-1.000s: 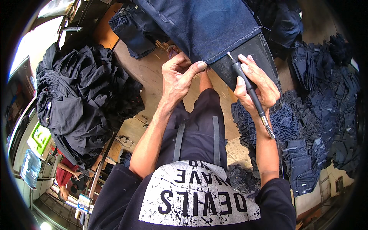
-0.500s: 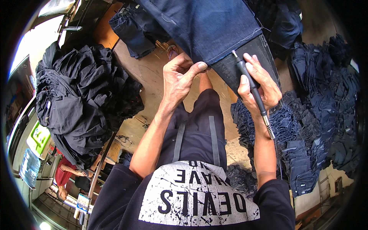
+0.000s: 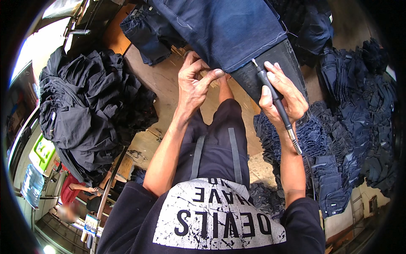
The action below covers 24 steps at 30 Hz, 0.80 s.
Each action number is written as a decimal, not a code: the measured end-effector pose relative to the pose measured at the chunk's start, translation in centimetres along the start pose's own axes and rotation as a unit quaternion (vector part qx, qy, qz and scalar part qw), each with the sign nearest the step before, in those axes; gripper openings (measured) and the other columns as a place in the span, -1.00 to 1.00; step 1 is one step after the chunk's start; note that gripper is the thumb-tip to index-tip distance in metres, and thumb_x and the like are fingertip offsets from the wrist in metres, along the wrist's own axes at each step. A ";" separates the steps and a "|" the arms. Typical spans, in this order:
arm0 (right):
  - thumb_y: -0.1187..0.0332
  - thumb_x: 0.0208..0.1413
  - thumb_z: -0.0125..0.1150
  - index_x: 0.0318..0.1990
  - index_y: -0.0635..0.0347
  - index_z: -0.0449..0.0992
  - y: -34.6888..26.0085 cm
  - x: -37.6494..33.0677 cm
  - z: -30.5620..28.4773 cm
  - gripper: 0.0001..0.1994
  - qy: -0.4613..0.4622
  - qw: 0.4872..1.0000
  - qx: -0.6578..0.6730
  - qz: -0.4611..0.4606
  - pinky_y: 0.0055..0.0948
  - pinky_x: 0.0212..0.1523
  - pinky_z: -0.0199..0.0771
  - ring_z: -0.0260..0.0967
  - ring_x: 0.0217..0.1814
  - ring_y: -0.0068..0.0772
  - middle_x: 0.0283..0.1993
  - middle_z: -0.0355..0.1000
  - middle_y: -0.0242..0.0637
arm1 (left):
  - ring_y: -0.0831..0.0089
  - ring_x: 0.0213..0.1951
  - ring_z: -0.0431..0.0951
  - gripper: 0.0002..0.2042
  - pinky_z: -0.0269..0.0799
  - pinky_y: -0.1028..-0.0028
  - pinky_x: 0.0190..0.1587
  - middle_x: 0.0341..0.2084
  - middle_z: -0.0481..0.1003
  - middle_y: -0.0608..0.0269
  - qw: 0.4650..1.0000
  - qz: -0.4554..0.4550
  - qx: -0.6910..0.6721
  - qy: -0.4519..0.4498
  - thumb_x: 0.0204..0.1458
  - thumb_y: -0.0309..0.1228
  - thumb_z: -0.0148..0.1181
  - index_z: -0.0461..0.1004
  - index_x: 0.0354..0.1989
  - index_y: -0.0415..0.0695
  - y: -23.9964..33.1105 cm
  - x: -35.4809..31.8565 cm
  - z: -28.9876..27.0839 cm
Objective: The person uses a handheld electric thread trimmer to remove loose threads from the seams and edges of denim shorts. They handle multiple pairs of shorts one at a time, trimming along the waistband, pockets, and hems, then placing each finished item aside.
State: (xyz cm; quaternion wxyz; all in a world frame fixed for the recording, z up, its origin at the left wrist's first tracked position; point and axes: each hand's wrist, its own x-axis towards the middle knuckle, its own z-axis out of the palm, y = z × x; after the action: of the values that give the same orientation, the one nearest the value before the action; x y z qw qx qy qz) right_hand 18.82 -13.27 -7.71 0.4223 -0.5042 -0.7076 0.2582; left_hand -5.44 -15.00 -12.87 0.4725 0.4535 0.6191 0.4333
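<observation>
My right hand (image 3: 287,95) is closed around a black pen-shaped rotary handpiece (image 3: 275,95). Its thin pale tip lies at the hem of a dark blue denim trouser leg (image 3: 237,38), and a metal spring shows at its rear end. The denim is drawn over a dark, flat board (image 3: 277,63) that sticks out past the hem. Just left of the hem's near corner is my left hand (image 3: 192,84), its fingers curled and the thumb pointing toward the cloth. Whether anything small sits between those fingers is hidden.
A big heap of black garments (image 3: 93,110) rises at left. Piles of dark denim (image 3: 338,139) stack up on the right, beside my right forearm. More dark garments (image 3: 152,38) lie beyond the board. A person in a red shirt (image 3: 72,190) is at lower left, near a green tray (image 3: 42,153).
My left hand has drawn slightly left, away from the hem's corner. The handpiece has shifted a little left and down, its tip still by the hem.
</observation>
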 end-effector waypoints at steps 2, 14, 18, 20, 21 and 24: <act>0.64 0.03 0.39 -0.10 0.46 0.71 0.2 0.2 -0.4 -0.75 0.034 0.999 0.017 0.024 0.06 0.31 0.70 0.74 0.12 0.12 -0.08 0.72 0.12 | 0.33 -0.20 0.56 -0.78 0.49 0.35 -0.08 -0.35 0.53 0.21 0.999 0.035 -0.002 0.004 -0.04 -0.54 0.59 0.58 -0.45 -0.31 -1.6 0.6 0.3; 0.60 -0.01 0.43 -0.11 0.41 0.71 0.3 0.8 -0.6 -0.74 -0.082 0.995 0.035 -0.043 0.10 0.28 0.72 0.75 0.10 0.11 -0.16 0.72 0.02 | 0.54 -0.15 0.59 -0.68 0.47 0.50 -0.02 -0.23 0.66 0.36 0.997 0.053 0.044 0.019 0.14 -0.74 0.02 0.70 -0.07 -0.28 -8.0 2.3 3.4; 0.60 -0.03 0.44 -0.10 0.41 0.71 0.2 1.1 -0.6 -0.72 -0.092 0.994 0.038 -0.052 0.09 0.29 0.72 0.75 0.10 0.10 -0.14 0.72 0.02 | 0.55 -0.13 0.60 -0.75 0.48 0.49 -0.01 -0.20 0.67 0.37 0.998 0.041 0.038 0.019 0.20 -0.70 0.08 0.69 -0.11 -0.27 -7.8 2.0 3.4; 0.60 -0.04 0.44 -0.10 0.42 0.71 0.2 1.3 -0.6 -0.71 -0.097 0.993 0.036 -0.062 0.09 0.29 0.72 0.75 0.11 0.09 -0.14 0.72 0.03 | 0.55 -0.12 0.61 -0.77 0.48 0.49 0.01 -0.18 0.67 0.37 0.997 0.046 0.059 0.008 0.22 -0.68 0.09 0.69 -0.11 -0.26 -7.7 2.2 3.3; 0.60 -0.04 0.45 -0.10 0.42 0.71 0.2 1.3 -0.6 -0.71 -0.093 0.993 0.035 -0.058 0.09 0.29 0.72 0.75 0.11 0.09 -0.14 0.72 0.03 | 0.55 -0.12 0.61 -0.78 0.48 0.49 0.01 -0.18 0.67 0.37 0.997 0.044 0.058 0.013 0.23 -0.67 0.11 0.70 -0.11 -0.26 -7.7 2.3 3.2; 0.60 -0.04 0.45 -0.09 0.42 0.70 0.1 1.2 -0.6 -0.71 -0.089 0.994 0.030 -0.052 0.09 0.29 0.73 0.75 0.11 0.10 -0.13 0.72 0.04 | 0.55 -0.11 0.61 -0.84 0.49 0.50 0.00 -0.16 0.68 0.38 0.998 0.039 0.054 0.021 0.26 -0.64 0.18 0.70 -0.11 -0.25 -7.6 2.3 3.3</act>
State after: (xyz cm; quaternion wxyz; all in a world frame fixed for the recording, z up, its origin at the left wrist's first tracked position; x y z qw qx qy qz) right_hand 19.25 -12.12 -7.11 0.3855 -0.4292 -0.7596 0.3003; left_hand -3.68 -13.99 -21.27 0.4171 0.4927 0.6331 0.4271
